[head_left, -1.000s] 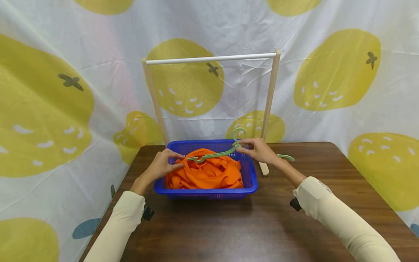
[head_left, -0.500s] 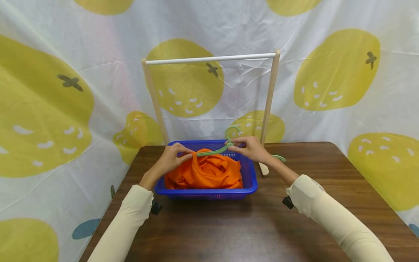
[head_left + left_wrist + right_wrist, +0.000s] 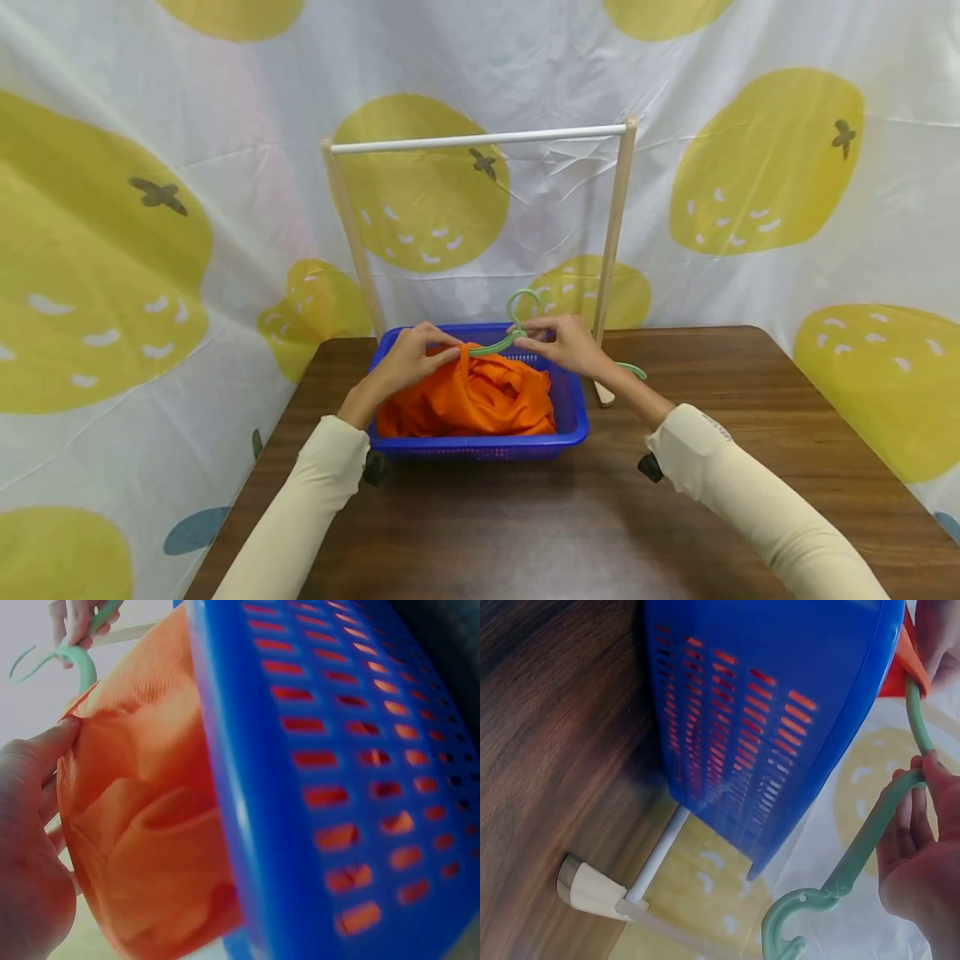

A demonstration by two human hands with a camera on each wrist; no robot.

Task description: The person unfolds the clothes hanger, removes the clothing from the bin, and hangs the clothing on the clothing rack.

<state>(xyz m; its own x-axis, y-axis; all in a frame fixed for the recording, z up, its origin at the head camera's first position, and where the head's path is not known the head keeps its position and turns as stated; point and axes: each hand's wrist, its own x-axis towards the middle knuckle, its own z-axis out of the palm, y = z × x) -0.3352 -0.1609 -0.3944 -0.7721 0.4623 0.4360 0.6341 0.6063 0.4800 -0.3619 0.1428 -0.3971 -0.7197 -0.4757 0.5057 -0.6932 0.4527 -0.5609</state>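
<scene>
Dark wood-grain table spans the lower head view; at centre, the left hand pinches rumpled orange cloth in a blue perforated plastic basket; right of centre, the right hand grips a green plastic hanger, one end covered by cloth.

Walled in by fruit-print cloth

Hung behind and to both sides, white and creased, with large yellow fruits and blue-grey leaves. Furnished with a brown wood-grain table, round-cornered at the far side, softly shiny.
</scene>
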